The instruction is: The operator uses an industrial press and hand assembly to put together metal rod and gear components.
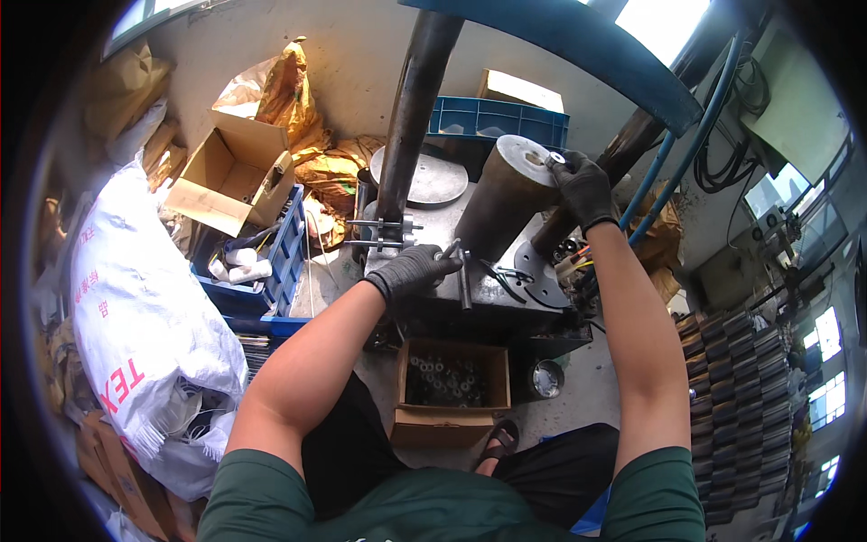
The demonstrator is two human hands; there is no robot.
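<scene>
Both my hands wear dark grey gloves. My right hand [585, 188] is closed at the rim of a thick steel cylinder [506, 194], its fingertips pinching a small metal ring [554, 159] at the cylinder's flat top. Lower and to the left, my left hand [414, 271] is closed, with a small metal part [440, 256] partly showing at its fingers; its full shape is hidden. Just right of those fingers, a short metal rod [466, 282] stands out from the steel machine base [424, 294]. Whether the left fingers touch the rod, I cannot tell.
An open cardboard box [495, 417] of small metal rings stands on the floor below, beside a metal can [546, 378]. Steel columns [417, 117] rise around the cylinder. A blue crate [284, 262] and white sack [135, 307] are left; stacked dark parts [741, 406] stand right.
</scene>
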